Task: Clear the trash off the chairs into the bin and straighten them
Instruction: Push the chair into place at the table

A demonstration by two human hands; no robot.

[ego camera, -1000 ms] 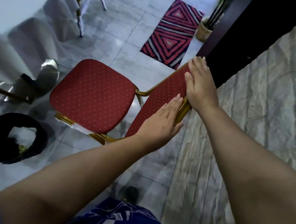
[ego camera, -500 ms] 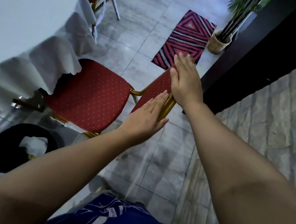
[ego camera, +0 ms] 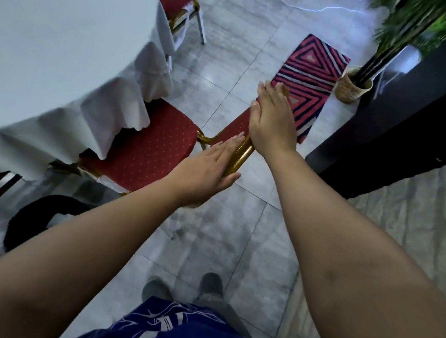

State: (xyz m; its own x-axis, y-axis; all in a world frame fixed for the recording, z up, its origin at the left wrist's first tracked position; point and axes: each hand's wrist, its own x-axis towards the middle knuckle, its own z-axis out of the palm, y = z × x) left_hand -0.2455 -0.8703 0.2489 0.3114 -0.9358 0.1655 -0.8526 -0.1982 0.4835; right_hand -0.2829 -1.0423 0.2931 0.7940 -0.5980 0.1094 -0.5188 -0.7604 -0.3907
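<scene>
I see a red, pale-dotted chair (ego camera: 150, 146) with a gold frame; beyond it, a red-navy-white striped rug (ego camera: 307, 80).

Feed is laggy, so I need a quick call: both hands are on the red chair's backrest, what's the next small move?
Probably one more short push toward the table. Both the left hand and right hand lie flat on the chair backrest, and only the seat's front edge sits under the tablecloth. No trash shows on the seat.
</scene>
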